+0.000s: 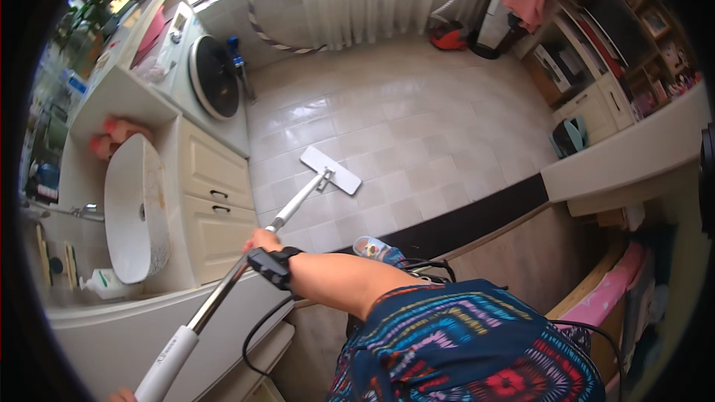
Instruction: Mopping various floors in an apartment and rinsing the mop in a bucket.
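A cream cabinet at nine o'clock and dark strip at four flank my white mop head, tiles stretching twelve to three; it lies at one-thirty from my right hand, wrapped around the pole. My left hand, cropped: grip unreadable.

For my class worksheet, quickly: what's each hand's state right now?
Left hand: at the mop's white cylindrical handle; mostly cut off, grip cannot be told.
Right hand: closed around the silver pole of the white, flat-headed mop.
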`<state>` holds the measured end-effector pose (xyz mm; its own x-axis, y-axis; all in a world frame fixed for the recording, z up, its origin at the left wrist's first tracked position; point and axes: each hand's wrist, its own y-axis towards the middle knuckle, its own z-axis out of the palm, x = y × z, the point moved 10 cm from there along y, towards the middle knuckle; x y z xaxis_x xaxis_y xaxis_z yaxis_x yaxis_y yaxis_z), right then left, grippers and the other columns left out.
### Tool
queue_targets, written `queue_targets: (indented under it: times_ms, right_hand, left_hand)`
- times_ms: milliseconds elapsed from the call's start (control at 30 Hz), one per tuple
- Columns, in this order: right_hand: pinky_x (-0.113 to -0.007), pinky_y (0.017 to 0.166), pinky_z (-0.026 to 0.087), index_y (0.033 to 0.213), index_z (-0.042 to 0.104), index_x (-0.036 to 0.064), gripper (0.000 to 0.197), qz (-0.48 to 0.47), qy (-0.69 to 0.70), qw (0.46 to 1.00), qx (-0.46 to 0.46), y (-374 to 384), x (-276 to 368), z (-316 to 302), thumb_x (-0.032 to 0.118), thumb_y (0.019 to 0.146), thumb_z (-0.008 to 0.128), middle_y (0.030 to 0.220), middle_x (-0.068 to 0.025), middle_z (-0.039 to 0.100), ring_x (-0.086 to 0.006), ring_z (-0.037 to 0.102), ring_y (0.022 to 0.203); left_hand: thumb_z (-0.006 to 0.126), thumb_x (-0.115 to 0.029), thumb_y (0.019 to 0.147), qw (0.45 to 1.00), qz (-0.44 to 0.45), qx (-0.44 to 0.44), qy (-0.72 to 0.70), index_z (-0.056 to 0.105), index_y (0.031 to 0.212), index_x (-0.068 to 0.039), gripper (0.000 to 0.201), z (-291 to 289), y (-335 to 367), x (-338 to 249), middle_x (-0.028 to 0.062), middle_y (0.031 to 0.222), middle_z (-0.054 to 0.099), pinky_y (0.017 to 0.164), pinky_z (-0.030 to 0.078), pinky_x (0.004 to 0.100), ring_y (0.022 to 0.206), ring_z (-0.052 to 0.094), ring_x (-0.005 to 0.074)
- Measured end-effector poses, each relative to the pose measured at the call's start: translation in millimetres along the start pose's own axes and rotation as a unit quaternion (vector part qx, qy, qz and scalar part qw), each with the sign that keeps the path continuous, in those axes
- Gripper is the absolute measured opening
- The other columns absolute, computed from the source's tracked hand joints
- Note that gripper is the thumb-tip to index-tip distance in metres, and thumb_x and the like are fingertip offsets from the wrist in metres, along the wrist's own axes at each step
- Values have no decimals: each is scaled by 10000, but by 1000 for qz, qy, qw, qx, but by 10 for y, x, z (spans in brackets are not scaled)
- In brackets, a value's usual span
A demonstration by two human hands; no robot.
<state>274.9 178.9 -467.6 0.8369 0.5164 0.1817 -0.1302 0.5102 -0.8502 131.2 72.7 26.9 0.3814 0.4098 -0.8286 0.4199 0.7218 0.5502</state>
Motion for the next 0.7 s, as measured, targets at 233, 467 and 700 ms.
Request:
queue_targets:
  times_ms: [233,467,700]
  right_hand:
    - [-357,394,384,656,436,13,233,-68,-313,943,91,271,923,40,213,759,374,501,-119,454,-215,449,425]
    - [-284,472,452,1005,337,-25,379,-108,-37,993,-16,349,2114,130,193,728,479,741,-149,496,-202,503,535]
    - [-345,462,450,958,381,-11,250,-128,-181,975,-21,923,2422,158,152,768,399,752,-112,495,-212,534,579]
  left_hand:
    - [555,-112,725,980,-93,-172,-24,428,650,-90,150,94,-19,561,39,601,447,854,347,362,608,488,154]
    - [559,15,526,978,-105,-115,137,486,703,-79,214,641,327,2003,89,747,543,885,289,430,833,491,245]
    - [475,17,507,967,-107,-160,168,455,606,-61,127,532,574,2786,69,673,517,853,316,429,778,515,244]
